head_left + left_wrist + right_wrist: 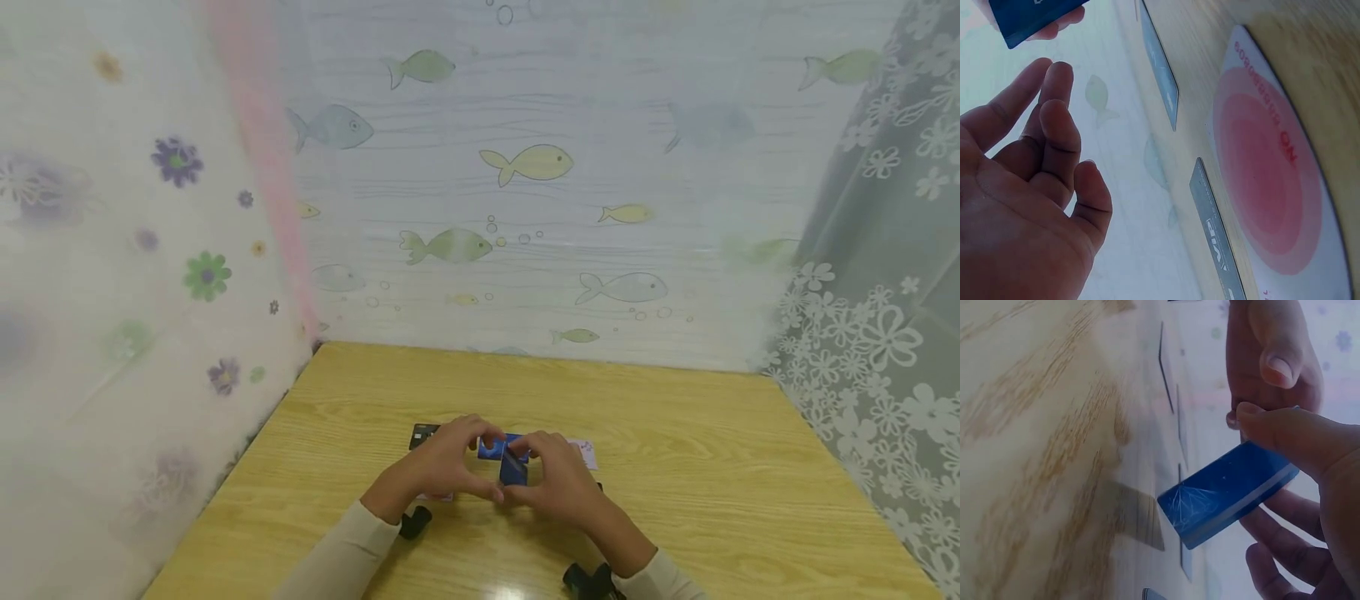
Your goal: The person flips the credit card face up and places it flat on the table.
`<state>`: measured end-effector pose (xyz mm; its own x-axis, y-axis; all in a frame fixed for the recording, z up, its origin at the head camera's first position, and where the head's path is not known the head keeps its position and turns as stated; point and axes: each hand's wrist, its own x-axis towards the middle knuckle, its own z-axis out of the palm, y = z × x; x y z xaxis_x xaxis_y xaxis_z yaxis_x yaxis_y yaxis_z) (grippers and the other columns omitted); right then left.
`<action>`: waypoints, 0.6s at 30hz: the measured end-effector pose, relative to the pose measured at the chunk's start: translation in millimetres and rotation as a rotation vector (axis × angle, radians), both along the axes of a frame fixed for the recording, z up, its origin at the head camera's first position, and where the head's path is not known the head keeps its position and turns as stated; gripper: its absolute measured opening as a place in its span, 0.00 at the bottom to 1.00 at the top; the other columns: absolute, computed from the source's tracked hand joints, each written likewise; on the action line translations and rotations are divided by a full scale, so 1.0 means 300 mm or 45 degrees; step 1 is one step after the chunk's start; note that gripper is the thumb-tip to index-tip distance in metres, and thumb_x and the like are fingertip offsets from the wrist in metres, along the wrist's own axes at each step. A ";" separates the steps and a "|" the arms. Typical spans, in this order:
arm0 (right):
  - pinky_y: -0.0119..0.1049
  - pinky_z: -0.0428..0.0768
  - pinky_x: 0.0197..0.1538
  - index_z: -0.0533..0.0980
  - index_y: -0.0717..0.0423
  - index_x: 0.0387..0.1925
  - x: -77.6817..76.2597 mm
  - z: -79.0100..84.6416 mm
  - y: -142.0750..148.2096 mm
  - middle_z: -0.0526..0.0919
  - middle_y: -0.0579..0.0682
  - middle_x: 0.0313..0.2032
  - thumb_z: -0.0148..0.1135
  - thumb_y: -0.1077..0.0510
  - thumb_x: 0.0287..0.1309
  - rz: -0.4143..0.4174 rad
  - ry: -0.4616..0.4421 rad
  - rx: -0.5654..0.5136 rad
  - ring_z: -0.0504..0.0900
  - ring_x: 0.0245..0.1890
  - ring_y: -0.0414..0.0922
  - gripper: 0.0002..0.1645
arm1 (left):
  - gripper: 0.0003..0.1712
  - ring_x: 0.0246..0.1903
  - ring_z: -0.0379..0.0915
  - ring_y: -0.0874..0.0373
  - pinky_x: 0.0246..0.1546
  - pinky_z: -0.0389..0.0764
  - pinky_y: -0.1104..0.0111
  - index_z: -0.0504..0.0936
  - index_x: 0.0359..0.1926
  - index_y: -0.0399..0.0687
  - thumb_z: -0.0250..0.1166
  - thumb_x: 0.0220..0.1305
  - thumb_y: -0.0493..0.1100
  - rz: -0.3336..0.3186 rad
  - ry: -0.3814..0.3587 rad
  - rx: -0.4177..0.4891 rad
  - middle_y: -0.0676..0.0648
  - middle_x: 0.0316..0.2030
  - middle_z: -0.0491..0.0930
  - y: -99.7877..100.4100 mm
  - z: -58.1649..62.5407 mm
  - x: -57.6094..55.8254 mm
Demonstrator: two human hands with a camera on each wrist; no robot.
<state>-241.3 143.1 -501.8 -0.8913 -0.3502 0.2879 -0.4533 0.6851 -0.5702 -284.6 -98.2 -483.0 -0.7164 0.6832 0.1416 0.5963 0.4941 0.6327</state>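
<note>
My right hand (558,479) pinches a dark blue card (513,468) between thumb and fingers, tilted above the table. In the right wrist view this card (1225,494) shows a pale stripe along one side and fine light lines near a corner. My left hand (450,458) is just left of the card, fingers loosely bent with nothing in them; the left wrist view shows its palm (1029,187) bare. Beyond the hands, a bright blue card (491,448) lies flat on the table. Under my left hand is a white card with pink circles (1260,162).
A black card (422,433) lies behind my left hand, with VIP lettering on it in the left wrist view. A pale card (587,453) is partly hidden behind my right hand. Black wrist devices (415,522) sit by both sleeves. Fish-patterned curtain (525,208) borders the wooden table (675,433).
</note>
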 end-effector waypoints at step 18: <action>0.50 0.81 0.51 0.78 0.46 0.51 -0.009 0.004 -0.010 0.84 0.41 0.45 0.82 0.41 0.49 0.031 -0.069 -0.179 0.81 0.48 0.46 0.32 | 0.50 0.50 0.72 0.57 0.49 0.77 0.64 0.78 0.67 0.57 0.82 0.45 0.68 0.037 -0.070 -0.090 0.55 0.55 0.77 -0.011 -0.032 -0.010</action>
<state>-244.1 140.1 -500.5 -0.8985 -0.3319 0.2874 -0.4351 0.5860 -0.6836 -287.6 -101.5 -492.7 -0.7412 0.6691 0.0535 0.5464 0.5552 0.6271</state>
